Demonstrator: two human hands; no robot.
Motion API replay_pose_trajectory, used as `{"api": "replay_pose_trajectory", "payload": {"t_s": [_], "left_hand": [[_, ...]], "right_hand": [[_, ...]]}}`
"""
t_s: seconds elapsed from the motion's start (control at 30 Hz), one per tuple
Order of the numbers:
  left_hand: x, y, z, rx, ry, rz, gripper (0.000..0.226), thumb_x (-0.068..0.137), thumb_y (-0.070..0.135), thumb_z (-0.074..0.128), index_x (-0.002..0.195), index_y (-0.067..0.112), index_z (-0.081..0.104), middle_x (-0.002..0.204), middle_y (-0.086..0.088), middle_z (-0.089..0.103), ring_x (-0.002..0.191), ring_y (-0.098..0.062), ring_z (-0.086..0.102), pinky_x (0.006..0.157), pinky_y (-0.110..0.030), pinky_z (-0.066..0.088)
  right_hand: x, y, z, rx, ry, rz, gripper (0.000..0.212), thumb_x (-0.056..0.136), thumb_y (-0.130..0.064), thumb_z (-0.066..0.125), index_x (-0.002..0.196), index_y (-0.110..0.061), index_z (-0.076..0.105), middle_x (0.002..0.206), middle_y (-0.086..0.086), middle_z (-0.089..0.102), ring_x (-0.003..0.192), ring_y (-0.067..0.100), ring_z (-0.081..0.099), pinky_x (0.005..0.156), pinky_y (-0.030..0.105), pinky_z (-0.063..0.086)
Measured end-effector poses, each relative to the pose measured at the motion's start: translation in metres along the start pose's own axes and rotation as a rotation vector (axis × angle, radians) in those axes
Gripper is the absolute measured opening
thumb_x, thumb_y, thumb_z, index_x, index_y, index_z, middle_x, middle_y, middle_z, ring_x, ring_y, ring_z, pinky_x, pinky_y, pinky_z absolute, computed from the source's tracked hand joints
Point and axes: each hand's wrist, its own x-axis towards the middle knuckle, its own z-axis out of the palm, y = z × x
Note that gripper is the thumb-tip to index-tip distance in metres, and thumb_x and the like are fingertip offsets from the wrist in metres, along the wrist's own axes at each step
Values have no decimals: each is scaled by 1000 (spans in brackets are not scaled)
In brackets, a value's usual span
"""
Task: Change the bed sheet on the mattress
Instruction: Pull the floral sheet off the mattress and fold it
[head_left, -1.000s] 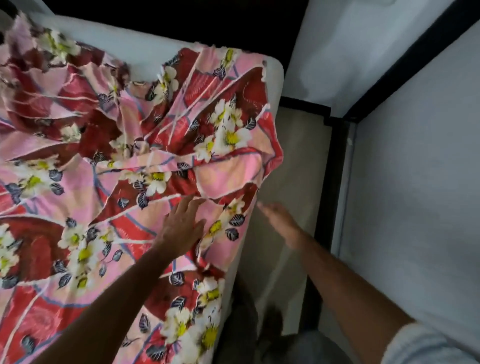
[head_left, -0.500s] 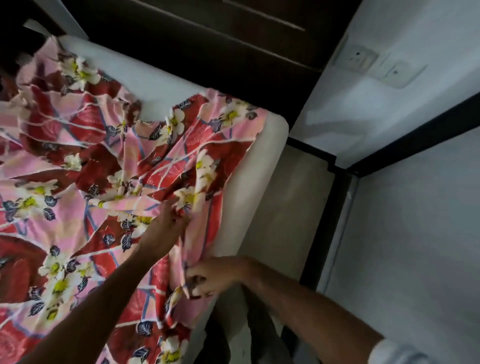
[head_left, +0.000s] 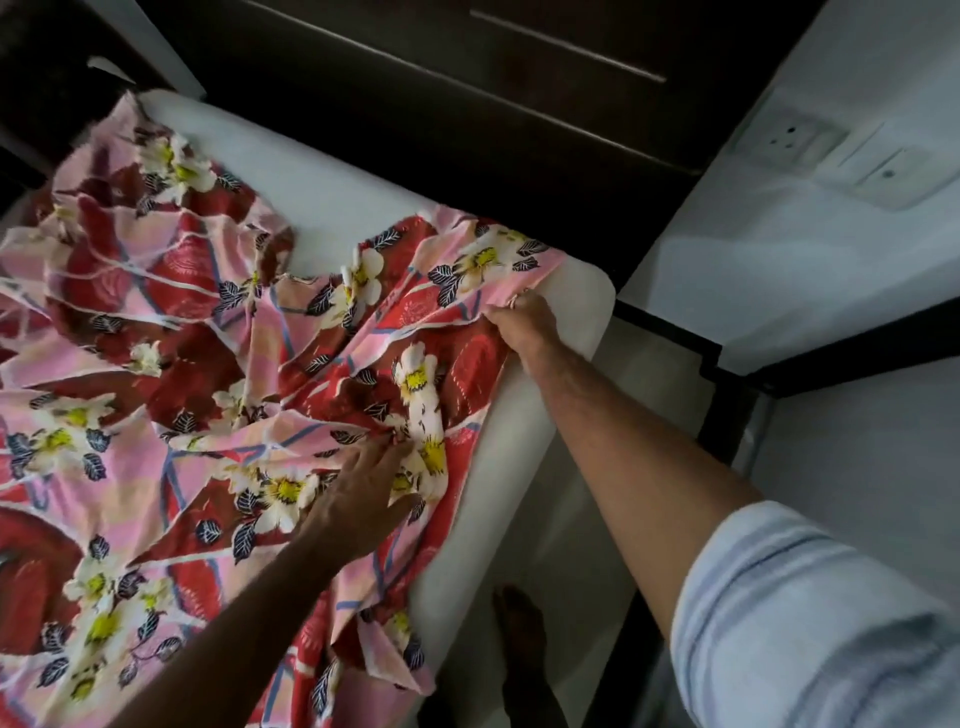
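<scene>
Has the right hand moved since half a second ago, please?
Yes. The right hand has gone from the mattress's side edge up toward its far corner, gripping the sheet's edge.

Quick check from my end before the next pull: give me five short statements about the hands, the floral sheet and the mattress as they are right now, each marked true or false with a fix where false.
1. The right hand pinches the edge of the floral sheet near the mattress corner. True.
2. The left hand is lifted clear of the sheet. False: it rests on the sheet, fingers at a bunched fold.
3. The sheet covers the whole mattress. False: bare white mattress shows at the far end and along the right side.
4. The sheet lies rumpled, with many creases. True.
5. The wall sockets are on the left. False: they are on the white wall at upper right.
</scene>
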Motion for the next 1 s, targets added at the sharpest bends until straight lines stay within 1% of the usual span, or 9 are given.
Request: {"api": "replay_pose_trajectory", "payload": {"t_s": [0.1, 0.2, 0.23, 0.3, 0.4, 0.5, 0.6, 0.7, 1.0], "left_hand": [[-2, -2, -14, -89, 18, -19, 64, 97, 50, 49, 151, 16, 37, 153, -6, 41, 139, -26, 43, 112, -41, 40], [-11, 0, -28, -199, 63, -70, 52, 103, 37, 48, 148, 13, 39, 143, -7, 50, 127, -27, 53, 102, -41, 46], [-17, -2, -33, -189, 64, -96, 48, 104, 38, 46, 145, 14, 42, 137, -6, 53, 121, -26, 56, 97, -40, 48], [-30, -11, -37, -146, 38, -146, 53, 100, 58, 31, 130, 20, 51, 120, -3, 60, 105, -26, 62, 87, -40, 53], [-64, -22, -42, -113, 28, -185, 40, 100, 51, 36, 114, 18, 55, 103, 2, 58, 91, -23, 62, 76, -37, 51], [-105, -24, -51, -114, 83, -164, 45, 94, 41, 38, 124, 17, 61, 115, -1, 60, 103, -24, 62, 83, -39, 52], [-154, -31, -57, -102, 120, -235, 38, 99, 35, 47, 134, 22, 59, 137, -2, 57, 123, -25, 59, 95, -42, 52], [-210, -29, -62, -40, 151, -353, 44, 102, 33, 50, 145, 24, 46, 151, 2, 45, 136, -21, 49, 105, -41, 44], [-446, -45, -48, -111, 342, -739, 72, 104, 43, 45, 162, 20, 9, 168, 0, 17, 153, -24, 19, 123, -51, 20]], "right_hand": [[-34, -5, -4, -243, 80, -512, 18, 99, -23, 60, 113, -11, 63, 76, -8, 57, 62, 12, 54, 51, 17, 34], [-80, 6, -8, -885, -195, -1092, 58, 98, -12, 51, 151, -30, 39, 62, -9, 45, 42, 11, 41, 42, 20, 30], [-92, 11, -11, -1060, -363, -1133, 67, 95, -7, 49, 152, -37, 33, 65, -5, 53, 44, 14, 47, 42, 23, 35], [-102, 16, -18, -1227, -566, -940, 66, 91, -7, 49, 147, -41, 39, 98, 2, 71, 73, 24, 68, 62, 33, 52], [-103, 19, -34, -1264, -481, -694, 63, 91, -19, 52, 147, -45, 38, 119, 1, 68, 105, 29, 66, 86, 39, 52], [-118, 21, -35, -1445, -334, -806, 59, 81, -21, 69, 137, -32, 52, 113, 3, 61, 100, 28, 61, 80, 43, 51], [-164, 10, -20, -1395, -404, -956, 50, 75, -16, 72, 124, -23, 63, 130, 5, 58, 116, 29, 56, 87, 47, 51], [-215, -16, 10, -1354, -585, -1029, 49, 88, -20, 56, 137, -21, 52, 146, 6, 46, 132, 30, 46, 107, 50, 40], [-397, -70, 144, -1392, -957, -1264, 85, 92, -68, 41, 160, -26, 11, 168, 3, 5, 154, 27, 9, 124, 50, 7]]}}
